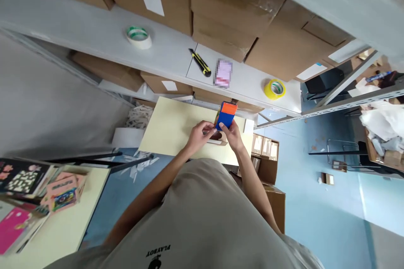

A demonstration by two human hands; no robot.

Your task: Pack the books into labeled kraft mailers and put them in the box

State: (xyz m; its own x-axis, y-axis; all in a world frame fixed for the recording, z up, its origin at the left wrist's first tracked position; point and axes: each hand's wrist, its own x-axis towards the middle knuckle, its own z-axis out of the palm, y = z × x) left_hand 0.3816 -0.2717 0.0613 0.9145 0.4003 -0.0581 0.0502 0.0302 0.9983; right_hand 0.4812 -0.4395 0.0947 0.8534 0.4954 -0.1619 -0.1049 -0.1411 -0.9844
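Note:
A small blue box with an orange top (226, 114) stands tilted over the pale yellow table (170, 128). My right hand (232, 135) grips its lower right side. My left hand (200, 133) is at its lower left, fingertips pinching a thin strip against the box's bottom edge. Under the hands lies a small brown and white item (217, 139), mostly hidden.
On the grey shelf (94, 33) behind the table lie a green-and-white tape roll (139, 36), a yellow-and-black utility knife (200, 62), a blurred card (223, 73) and a yellow tape roll (275, 88), with cardboard boxes (240, 12) stacked behind. Colourful boxes (61, 192) sit on a table at left.

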